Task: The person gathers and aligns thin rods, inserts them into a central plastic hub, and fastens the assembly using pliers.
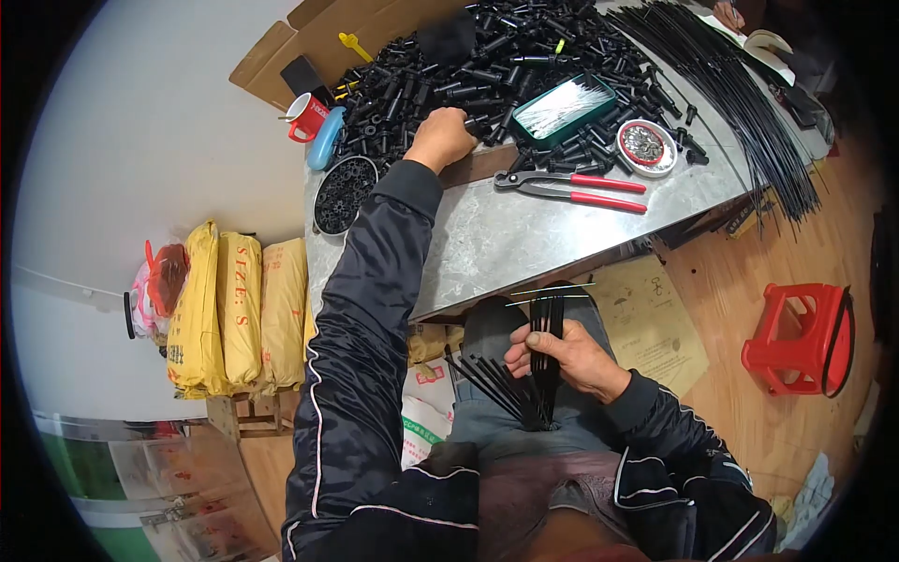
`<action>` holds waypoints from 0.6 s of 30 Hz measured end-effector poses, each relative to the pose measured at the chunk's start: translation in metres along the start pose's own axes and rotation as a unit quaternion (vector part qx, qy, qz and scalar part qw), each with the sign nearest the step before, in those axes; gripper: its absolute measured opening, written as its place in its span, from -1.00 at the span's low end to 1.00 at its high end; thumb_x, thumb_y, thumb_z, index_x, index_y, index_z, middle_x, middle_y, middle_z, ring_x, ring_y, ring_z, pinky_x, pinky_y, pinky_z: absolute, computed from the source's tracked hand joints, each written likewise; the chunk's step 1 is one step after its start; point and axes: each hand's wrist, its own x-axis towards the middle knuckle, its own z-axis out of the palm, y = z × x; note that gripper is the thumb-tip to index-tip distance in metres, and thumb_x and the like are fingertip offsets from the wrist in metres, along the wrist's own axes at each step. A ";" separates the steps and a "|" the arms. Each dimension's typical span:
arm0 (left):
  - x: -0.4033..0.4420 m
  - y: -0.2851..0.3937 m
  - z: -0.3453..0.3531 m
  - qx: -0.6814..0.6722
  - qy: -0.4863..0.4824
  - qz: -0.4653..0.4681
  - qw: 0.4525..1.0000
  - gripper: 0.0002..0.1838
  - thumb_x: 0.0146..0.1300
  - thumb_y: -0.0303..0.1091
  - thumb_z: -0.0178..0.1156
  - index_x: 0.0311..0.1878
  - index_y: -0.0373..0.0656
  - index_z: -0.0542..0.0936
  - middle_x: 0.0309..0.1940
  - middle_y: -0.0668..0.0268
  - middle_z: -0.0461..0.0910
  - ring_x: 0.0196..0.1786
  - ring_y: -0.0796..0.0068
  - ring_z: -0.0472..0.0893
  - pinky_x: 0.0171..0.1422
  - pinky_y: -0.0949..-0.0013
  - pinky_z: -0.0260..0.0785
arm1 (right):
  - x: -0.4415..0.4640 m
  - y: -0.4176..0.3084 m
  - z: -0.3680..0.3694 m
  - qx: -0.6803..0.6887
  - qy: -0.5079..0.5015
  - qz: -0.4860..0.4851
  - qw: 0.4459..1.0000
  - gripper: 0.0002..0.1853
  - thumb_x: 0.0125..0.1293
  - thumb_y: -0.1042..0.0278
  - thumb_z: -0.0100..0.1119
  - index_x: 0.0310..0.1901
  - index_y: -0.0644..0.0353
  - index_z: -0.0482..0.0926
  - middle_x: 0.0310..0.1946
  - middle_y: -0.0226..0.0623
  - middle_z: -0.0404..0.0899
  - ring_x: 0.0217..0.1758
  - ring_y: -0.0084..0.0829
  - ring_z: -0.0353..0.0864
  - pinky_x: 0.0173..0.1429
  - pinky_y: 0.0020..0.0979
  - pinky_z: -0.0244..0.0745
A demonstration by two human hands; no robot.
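My left hand [440, 140] reaches to the near edge of a large heap of black plastic tubular parts [403, 103]. Its fingers point down among the parts and are mostly hidden, so whether they grip one cannot be seen. Over my lap, my right hand [568, 356] is closed around a bundle of thin black rods [545, 375]. Several rods fan out to the left from the bundle's lower end. A couple of thin light wires [552, 296] lie across its upper end.
Red-handled pincers [581, 189], a teal tray of white strips [566, 109], a dish of small metal pieces [646, 147] and a bowl of black rings [345, 195] stand on the grey table [468, 253]. Long black rods [740, 103] overhang its right edge. A red stool [796, 339] stands right.
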 end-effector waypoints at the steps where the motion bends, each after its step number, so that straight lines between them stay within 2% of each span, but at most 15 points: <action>1: 0.000 -0.001 0.003 0.012 0.020 0.003 1.000 -0.61 0.02 -0.28 0.31 -0.07 -0.27 0.62 -0.08 -0.09 0.61 0.01 -0.02 0.60 0.15 0.10 0.44 | -0.001 -0.001 0.001 -0.001 -0.001 -0.003 1.000 -0.68 0.42 0.29 0.07 0.02 0.41 0.46 -0.18 0.01 0.61 -0.12 -0.18 0.67 0.04 -0.17 0.62; 3: 0.000 -0.004 0.009 0.021 0.039 0.008 0.999 -0.65 0.05 -0.30 0.28 -0.10 -0.27 0.62 -0.10 -0.08 0.61 0.01 -0.03 0.59 0.13 0.08 0.43 | -0.003 0.000 0.002 0.000 -0.010 -0.005 1.000 -0.66 0.43 0.27 0.06 0.03 0.41 0.45 -0.18 0.01 0.61 -0.12 -0.19 0.67 0.03 -0.17 0.62; 5: -0.013 0.005 0.001 -0.084 0.164 -0.051 0.982 -0.74 0.09 -0.32 0.25 -0.19 -0.28 0.59 -0.17 -0.06 0.63 -0.03 -0.08 0.59 0.07 0.05 0.44 | -0.005 0.000 0.004 0.004 -0.016 -0.007 1.000 -0.65 0.44 0.25 0.04 0.04 0.40 0.44 -0.17 0.00 0.61 -0.12 -0.20 0.66 0.03 -0.18 0.61; 6: -0.020 0.007 -0.004 -0.163 0.200 -0.018 0.966 -0.70 0.09 -0.30 0.27 -0.18 -0.32 0.55 -0.26 -0.05 0.63 -0.18 -0.03 0.64 -0.05 0.10 0.47 | -0.006 0.000 0.006 -0.003 -0.008 -0.014 1.000 -0.63 0.45 0.22 0.02 0.06 0.40 0.42 -0.17 -0.01 0.61 -0.12 -0.20 0.66 0.03 -0.19 0.60; 7: -0.027 0.005 -0.008 -0.335 0.110 -0.058 0.934 -0.72 0.15 -0.34 0.26 -0.14 -0.31 0.52 -0.35 0.06 0.63 -0.36 0.20 0.65 -0.25 0.25 0.49 | -0.007 0.001 0.007 -0.007 0.002 -0.016 1.000 -0.61 0.46 0.19 0.00 0.07 0.40 0.41 -0.17 -0.02 0.62 -0.12 -0.21 0.66 0.03 -0.19 0.60; 8: -0.051 0.022 -0.021 -0.552 0.041 -0.071 0.830 -0.75 0.22 -0.39 0.23 -0.09 -0.29 0.49 -0.36 0.19 0.61 -0.42 0.45 0.62 -0.35 0.44 0.47 | -0.006 0.004 0.006 -0.014 -0.003 -0.027 1.000 -0.60 0.47 0.16 -0.02 0.11 0.35 0.36 -0.17 -0.03 0.61 -0.12 -0.21 0.66 0.01 -0.22 0.59; 9: -0.073 0.031 -0.026 -0.615 0.011 -0.048 0.787 -0.78 0.27 -0.44 0.19 -0.05 -0.27 0.48 -0.31 0.27 0.61 -0.39 0.51 0.62 -0.37 0.51 0.47 | -0.007 0.004 0.008 -0.012 0.005 -0.033 0.999 -0.62 0.47 0.17 -0.02 0.11 0.32 0.34 -0.16 -0.02 0.61 -0.12 -0.20 0.67 -0.01 -0.23 0.59; 10: -0.095 0.038 -0.024 -0.640 -0.016 -0.017 0.768 -0.69 0.26 -0.43 0.20 0.02 -0.33 0.45 -0.27 0.21 0.61 -0.36 0.45 0.64 -0.32 0.46 0.53 | -0.007 0.004 0.011 -0.009 0.014 -0.037 0.999 -0.64 0.47 0.17 -0.01 0.11 0.28 0.32 -0.15 -0.01 0.60 -0.13 -0.19 0.67 -0.02 -0.24 0.59; 11: -0.117 0.045 -0.022 -0.655 -0.040 -0.025 0.754 -0.68 0.26 -0.44 0.20 0.04 -0.35 0.44 -0.25 0.17 0.61 -0.32 0.41 0.65 -0.29 0.44 0.55 | -0.007 0.005 0.012 -0.013 0.014 -0.045 0.999 -0.66 0.47 0.18 -0.01 0.10 0.25 0.30 -0.15 -0.01 0.60 -0.14 -0.18 0.67 -0.04 -0.24 0.59; 14: -0.183 0.058 -0.013 -0.713 -0.072 -0.077 0.693 -0.65 0.25 -0.47 0.21 0.08 -0.36 0.42 -0.21 0.07 0.61 -0.24 0.29 0.69 -0.18 0.35 0.60 | -0.010 0.009 0.017 -0.015 0.024 -0.052 0.998 -0.69 0.47 0.21 0.00 0.08 0.21 0.28 -0.15 -0.03 0.59 -0.15 -0.17 0.69 -0.09 -0.26 0.58; 15: -0.200 0.055 -0.006 -0.748 -0.070 -0.091 0.653 -0.66 0.25 -0.51 0.19 0.08 -0.34 0.43 -0.19 0.05 0.62 -0.19 0.24 0.68 -0.14 0.33 0.60 | -0.011 0.009 0.020 -0.013 0.025 -0.049 0.998 -0.70 0.46 0.21 0.00 0.07 0.20 0.30 -0.18 -0.05 0.58 -0.16 -0.18 0.68 -0.11 -0.30 0.58; 16: -0.219 0.055 0.001 -0.753 -0.068 -0.107 0.646 -0.66 0.25 -0.51 0.19 0.08 -0.34 0.43 -0.19 0.05 0.62 -0.19 0.24 0.68 -0.14 0.33 0.60 | -0.011 0.010 0.021 -0.004 0.029 -0.048 0.998 -0.73 0.46 0.22 0.02 0.03 0.21 0.35 -0.17 -0.07 0.58 -0.17 -0.22 0.68 -0.12 -0.32 0.60; 18: -0.242 0.054 0.009 -0.820 -0.023 -0.139 0.555 -0.67 0.24 -0.54 0.17 0.08 -0.31 0.44 -0.18 0.04 0.61 -0.14 0.24 0.67 -0.11 0.34 0.60 | -0.012 0.011 0.024 -0.023 0.024 -0.064 0.997 -0.72 0.45 0.25 0.05 0.06 0.22 0.40 -0.19 -0.11 0.59 -0.18 -0.27 0.67 -0.10 -0.29 0.62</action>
